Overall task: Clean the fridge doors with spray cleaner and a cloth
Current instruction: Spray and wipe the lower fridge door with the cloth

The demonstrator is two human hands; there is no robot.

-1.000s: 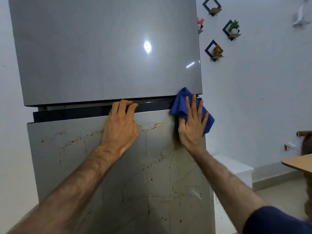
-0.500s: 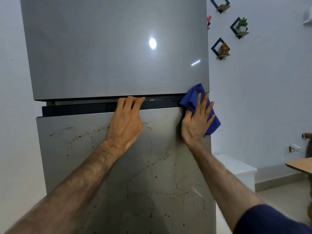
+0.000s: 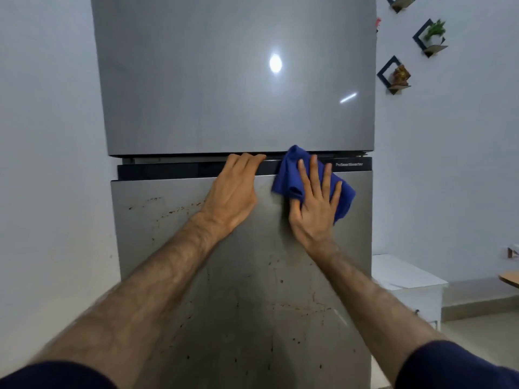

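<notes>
A grey two-door fridge fills the view. Its upper door [image 3: 224, 80] looks smooth and shiny. The lower door [image 3: 238, 290] carries brown streaks and spots, mostly at the left and lower down. My right hand [image 3: 316, 209] presses a blue cloth [image 3: 292, 175] flat against the top of the lower door, fingers spread and straight. My left hand [image 3: 234, 192] lies on the lower door just left of the cloth, its fingertips hooked over the door's top edge at the dark strip [image 3: 168, 171] between the doors. No spray cleaner is in sight.
A white wall stands to the left of the fridge. To the right are a low white cabinet [image 3: 407, 279], a wooden table corner [image 3: 509, 277] and small diamond wall shelves [image 3: 429, 37] with ornaments.
My right hand has slid the cloth leftwards from the door's right edge towards my left hand. My left hand stays at the door's top edge. The camera view has shifted left.
</notes>
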